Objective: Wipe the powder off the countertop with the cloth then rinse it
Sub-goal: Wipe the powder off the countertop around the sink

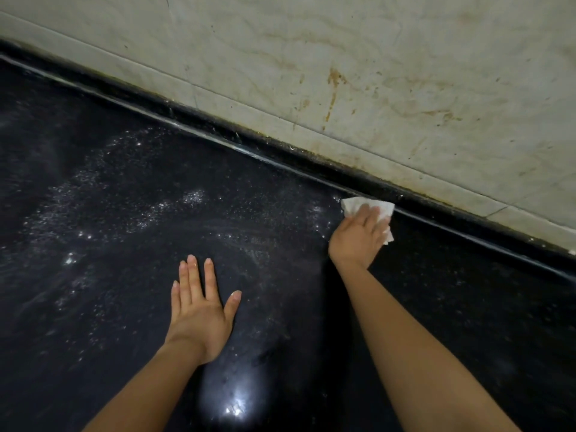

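The cloth, a small white crumpled piece, was pressed against the black countertop at its back edge, just where the surface met the low dark upstand beneath the stained pale wall. It was held down under the right hand, whose fingers were laid fairly straight across it rather than wrapped round it. The cloth's edges were seen beyond the fingertips and to the hand's right. The thumb could not be made out clearly.

The left hand was laid flat on the countertop, palm down, with fingers straight, thumb spread and nothing held. It was placed nearer the person and well apart from the cloth.

White powder was scattered in specks and thin smeared streaks over the countertop to the left of both hands. The densest patch was seen beyond the left hand, and a few specks were seen just beside the cloth's left edge. A bright glare was reflected in the surface between the two forearms.
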`<state>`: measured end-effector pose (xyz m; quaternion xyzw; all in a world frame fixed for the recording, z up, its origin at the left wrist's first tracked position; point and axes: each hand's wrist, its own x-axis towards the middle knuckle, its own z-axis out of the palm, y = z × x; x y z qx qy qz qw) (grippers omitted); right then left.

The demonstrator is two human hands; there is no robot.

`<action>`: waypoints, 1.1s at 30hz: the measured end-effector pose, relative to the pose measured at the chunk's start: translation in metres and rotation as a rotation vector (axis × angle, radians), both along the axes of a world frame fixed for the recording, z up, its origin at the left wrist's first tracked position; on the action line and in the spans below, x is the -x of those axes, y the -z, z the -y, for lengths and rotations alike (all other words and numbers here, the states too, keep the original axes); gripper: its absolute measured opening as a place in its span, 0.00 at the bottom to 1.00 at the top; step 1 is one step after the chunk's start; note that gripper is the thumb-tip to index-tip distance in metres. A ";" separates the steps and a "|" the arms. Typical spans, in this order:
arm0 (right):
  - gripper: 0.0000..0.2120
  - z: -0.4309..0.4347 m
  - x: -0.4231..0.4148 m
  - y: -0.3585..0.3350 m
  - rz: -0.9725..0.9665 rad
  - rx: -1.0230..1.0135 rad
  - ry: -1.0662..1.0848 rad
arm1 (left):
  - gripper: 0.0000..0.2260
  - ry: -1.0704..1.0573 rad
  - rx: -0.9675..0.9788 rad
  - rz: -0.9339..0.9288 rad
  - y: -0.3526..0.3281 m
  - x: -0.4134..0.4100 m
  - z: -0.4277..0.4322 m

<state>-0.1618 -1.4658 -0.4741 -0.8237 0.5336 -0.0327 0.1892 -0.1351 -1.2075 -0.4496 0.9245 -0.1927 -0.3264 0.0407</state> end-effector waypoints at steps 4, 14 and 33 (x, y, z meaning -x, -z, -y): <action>0.25 -0.032 -0.036 0.001 -0.006 -0.039 -0.289 | 0.31 -0.005 0.012 -0.002 0.000 0.001 0.000; 0.23 0.003 -0.012 -0.008 -0.122 0.023 -0.965 | 0.32 0.004 0.004 -0.007 -0.002 0.001 0.000; 0.22 -0.068 0.107 0.001 0.005 0.075 -1.335 | 0.31 -0.006 0.056 0.027 0.001 0.004 -0.002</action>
